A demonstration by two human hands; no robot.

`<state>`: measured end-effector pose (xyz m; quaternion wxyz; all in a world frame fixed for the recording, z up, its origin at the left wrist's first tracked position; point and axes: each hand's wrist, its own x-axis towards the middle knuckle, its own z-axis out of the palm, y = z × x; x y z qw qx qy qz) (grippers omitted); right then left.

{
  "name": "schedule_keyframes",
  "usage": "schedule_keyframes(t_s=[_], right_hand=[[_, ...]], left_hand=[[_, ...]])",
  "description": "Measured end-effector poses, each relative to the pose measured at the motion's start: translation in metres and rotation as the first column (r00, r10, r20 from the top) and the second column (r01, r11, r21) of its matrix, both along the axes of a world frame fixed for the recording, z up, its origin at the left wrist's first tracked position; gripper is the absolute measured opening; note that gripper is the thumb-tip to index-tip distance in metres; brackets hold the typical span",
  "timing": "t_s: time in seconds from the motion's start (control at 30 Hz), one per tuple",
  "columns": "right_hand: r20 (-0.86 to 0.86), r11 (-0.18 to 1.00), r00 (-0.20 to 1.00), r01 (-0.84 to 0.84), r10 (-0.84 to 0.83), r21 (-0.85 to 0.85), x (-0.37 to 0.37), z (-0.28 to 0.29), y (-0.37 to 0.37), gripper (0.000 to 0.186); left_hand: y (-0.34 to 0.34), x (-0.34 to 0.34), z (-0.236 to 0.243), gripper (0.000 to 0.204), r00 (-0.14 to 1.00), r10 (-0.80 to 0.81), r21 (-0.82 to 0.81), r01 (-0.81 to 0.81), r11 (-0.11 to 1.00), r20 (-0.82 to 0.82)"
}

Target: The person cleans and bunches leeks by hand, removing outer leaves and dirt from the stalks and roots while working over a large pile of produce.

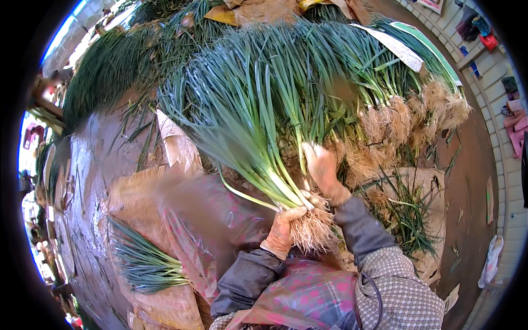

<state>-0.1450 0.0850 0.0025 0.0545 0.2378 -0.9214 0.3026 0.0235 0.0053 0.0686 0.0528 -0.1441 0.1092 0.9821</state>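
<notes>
Left grip [283,232] around rooted stalks [270,175], right grip [323,169] on a stem [302,155], bundles [393,118] beyond

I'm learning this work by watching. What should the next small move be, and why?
I'd probably bring the pale stalk at the right hand in against the leafy green bunch: the left hand grips that bunch near its roots, and the stalk stands just beside it.

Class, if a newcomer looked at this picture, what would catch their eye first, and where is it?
Probably the great heap of leek-like green stalks fanning across the upper middle. Next, near the centre, comes the bunch held by the left hand, its shaggy pale roots pointing down. Just below, a pink-spotted plastic sheet covers the person's lap.
</notes>
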Motion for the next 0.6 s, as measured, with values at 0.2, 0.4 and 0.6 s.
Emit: schedule_keyframes(t_s=[0.2,0.4,0.6], right_hand=[[0.056,0.936,0.937,-0.349,0.346,0.044,0.110,0.051,0.086,0.016],[0.970,0.995,0.244,0.095,-0.016,-0.008,0.139,0.051,0.220,0.024],[0.893,0.997,0.449,-0.041,-0.035,0.060,0.087,0.052,0.161,0.060]], left_hand=[[-0.015,0.004,-0.015,0.035,0.990,0.122,-0.128,-0.112,0.985,0.070],[-0.019,0.008,-0.011,0.034,0.977,0.177,-0.101,-0.165,0.981,0.122],[-0.018,0.018,-0.018,0.039,0.984,0.180,-0.028,-0.180,0.983,0.009]])
